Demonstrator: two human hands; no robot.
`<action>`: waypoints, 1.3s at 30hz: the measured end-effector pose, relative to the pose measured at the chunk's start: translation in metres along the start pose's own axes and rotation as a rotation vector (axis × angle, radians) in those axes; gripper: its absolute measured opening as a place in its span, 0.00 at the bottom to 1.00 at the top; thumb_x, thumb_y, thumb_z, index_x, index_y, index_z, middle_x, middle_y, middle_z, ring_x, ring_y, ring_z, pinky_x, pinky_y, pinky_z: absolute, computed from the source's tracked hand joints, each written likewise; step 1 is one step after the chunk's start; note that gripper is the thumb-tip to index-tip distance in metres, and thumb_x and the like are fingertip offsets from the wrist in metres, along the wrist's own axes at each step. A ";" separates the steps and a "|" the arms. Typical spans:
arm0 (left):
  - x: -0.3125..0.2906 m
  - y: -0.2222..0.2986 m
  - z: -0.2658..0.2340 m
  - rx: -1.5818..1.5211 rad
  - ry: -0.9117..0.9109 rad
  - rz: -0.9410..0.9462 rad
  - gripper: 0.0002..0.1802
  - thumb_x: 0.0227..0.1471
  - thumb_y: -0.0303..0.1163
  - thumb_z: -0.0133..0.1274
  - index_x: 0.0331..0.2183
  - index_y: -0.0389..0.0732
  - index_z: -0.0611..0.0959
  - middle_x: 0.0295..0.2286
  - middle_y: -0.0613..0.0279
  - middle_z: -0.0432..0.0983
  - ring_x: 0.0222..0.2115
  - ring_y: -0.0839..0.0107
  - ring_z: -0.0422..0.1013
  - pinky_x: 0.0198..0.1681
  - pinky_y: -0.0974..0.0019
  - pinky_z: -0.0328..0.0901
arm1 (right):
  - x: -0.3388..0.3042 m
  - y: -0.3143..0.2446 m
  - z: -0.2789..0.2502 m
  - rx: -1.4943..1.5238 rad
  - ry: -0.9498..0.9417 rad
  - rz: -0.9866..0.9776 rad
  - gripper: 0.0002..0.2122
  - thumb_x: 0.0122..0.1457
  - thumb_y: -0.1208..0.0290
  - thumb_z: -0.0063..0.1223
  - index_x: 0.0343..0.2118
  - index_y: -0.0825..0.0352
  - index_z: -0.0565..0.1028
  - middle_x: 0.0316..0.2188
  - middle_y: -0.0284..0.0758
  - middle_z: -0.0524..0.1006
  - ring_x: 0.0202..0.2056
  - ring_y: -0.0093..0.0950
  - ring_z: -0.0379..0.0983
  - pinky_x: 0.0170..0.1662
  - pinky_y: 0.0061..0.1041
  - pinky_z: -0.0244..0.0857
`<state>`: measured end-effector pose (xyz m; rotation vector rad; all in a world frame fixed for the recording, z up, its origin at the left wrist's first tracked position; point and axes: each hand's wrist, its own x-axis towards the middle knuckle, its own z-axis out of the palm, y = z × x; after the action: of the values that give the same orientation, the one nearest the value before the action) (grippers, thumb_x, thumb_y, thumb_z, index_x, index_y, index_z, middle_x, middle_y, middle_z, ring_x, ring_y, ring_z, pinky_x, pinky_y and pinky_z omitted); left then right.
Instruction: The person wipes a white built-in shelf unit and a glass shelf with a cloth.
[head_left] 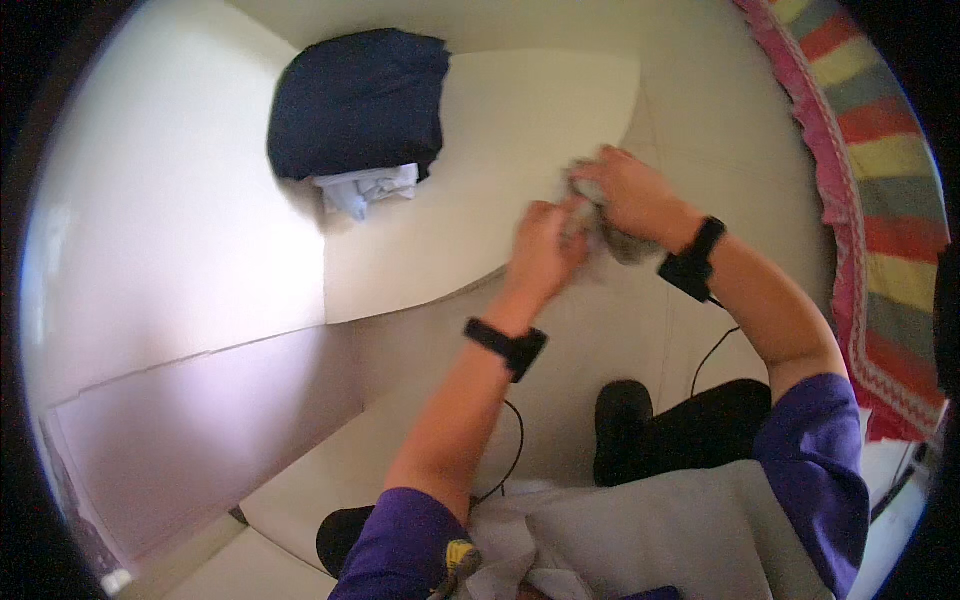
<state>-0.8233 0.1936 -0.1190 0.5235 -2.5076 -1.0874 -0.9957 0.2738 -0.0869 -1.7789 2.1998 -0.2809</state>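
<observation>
A small grey cloth point(610, 235), crumpled and bunched, is gripped between the left hand point(545, 250) and the right hand point(632, 195), just past the curved edge of the pale desk point(480, 180).

There is no package, no label, no sign and no screen to see in this view. Nothing here shows printed paper, a box, a wrapper or a display.
</observation>
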 end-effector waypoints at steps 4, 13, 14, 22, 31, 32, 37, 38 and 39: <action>-0.026 -0.045 -0.053 0.170 0.214 -0.066 0.25 0.43 0.30 0.56 0.47 0.41 0.76 0.36 0.44 0.72 0.36 0.48 0.69 0.42 0.53 0.65 | 0.041 -0.036 0.016 0.110 0.271 -0.238 0.30 0.48 0.73 0.53 0.58 0.56 0.63 0.56 0.46 0.58 0.55 0.50 0.57 0.56 0.46 0.58; -0.047 -0.050 -0.057 0.362 -0.079 -0.383 0.33 0.46 0.32 0.58 0.54 0.39 0.69 0.40 0.41 0.70 0.40 0.45 0.69 0.45 0.55 0.64 | 0.055 -0.075 0.083 -0.130 -0.059 -0.107 0.32 0.59 0.52 0.45 0.65 0.49 0.49 0.65 0.53 0.39 0.61 0.64 0.39 0.55 0.67 0.44; -0.037 -0.046 -0.053 0.439 -0.134 -0.420 0.34 0.46 0.33 0.58 0.55 0.38 0.66 0.40 0.39 0.70 0.40 0.44 0.69 0.45 0.54 0.64 | 0.060 -0.069 0.082 -0.147 -0.061 -0.136 0.31 0.59 0.53 0.46 0.65 0.48 0.50 0.65 0.53 0.40 0.61 0.63 0.38 0.55 0.67 0.44; 0.103 -0.066 -0.005 0.403 -0.146 -0.305 0.40 0.52 0.41 0.54 0.59 0.35 0.55 0.49 0.27 0.60 0.50 0.36 0.60 0.52 0.50 0.59 | 0.130 0.046 0.034 -0.129 0.036 0.032 0.28 0.57 0.57 0.50 0.61 0.45 0.59 0.65 0.40 0.47 0.64 0.48 0.44 0.60 0.56 0.45; 0.170 -0.037 0.046 0.445 -0.225 -0.297 0.42 0.53 0.39 0.52 0.61 0.35 0.50 0.50 0.30 0.57 0.50 0.40 0.58 0.53 0.52 0.58 | 0.135 0.115 0.014 -0.166 0.137 0.341 0.24 0.58 0.65 0.49 0.59 0.49 0.64 0.63 0.38 0.54 0.61 0.40 0.55 0.59 0.46 0.52; 0.168 -0.040 0.045 0.469 -0.198 -0.227 0.40 0.53 0.37 0.52 0.60 0.34 0.54 0.47 0.33 0.60 0.48 0.42 0.60 0.51 0.54 0.60 | 0.134 0.111 0.010 -0.140 0.132 0.367 0.24 0.57 0.68 0.49 0.58 0.50 0.65 0.62 0.39 0.56 0.60 0.40 0.57 0.59 0.45 0.54; 0.129 -0.027 0.052 0.396 -0.244 -0.166 0.34 0.51 0.35 0.53 0.57 0.36 0.61 0.42 0.39 0.65 0.44 0.45 0.65 0.47 0.53 0.64 | 0.125 0.132 0.048 0.018 0.189 0.419 0.21 0.56 0.74 0.47 0.54 0.54 0.69 0.57 0.43 0.62 0.54 0.41 0.64 0.55 0.37 0.62; 0.111 -0.025 0.046 0.407 -0.225 -0.183 0.34 0.51 0.35 0.53 0.57 0.36 0.61 0.42 0.39 0.65 0.44 0.45 0.65 0.47 0.53 0.64 | 0.117 0.111 0.044 -0.022 0.136 0.375 0.19 0.57 0.75 0.46 0.53 0.55 0.71 0.55 0.44 0.64 0.53 0.41 0.65 0.54 0.34 0.64; 0.092 -0.026 0.035 0.431 -0.244 -0.186 0.34 0.51 0.34 0.53 0.57 0.37 0.62 0.42 0.40 0.65 0.44 0.45 0.65 0.47 0.52 0.65 | 0.105 0.071 0.025 -0.180 0.070 0.261 0.18 0.57 0.77 0.43 0.51 0.57 0.72 0.52 0.44 0.66 0.50 0.41 0.67 0.53 0.34 0.65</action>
<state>-0.9137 0.1555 -0.1450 0.7962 -2.9776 -0.6989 -1.0718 0.1870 -0.1449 -1.5609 2.5443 -0.0898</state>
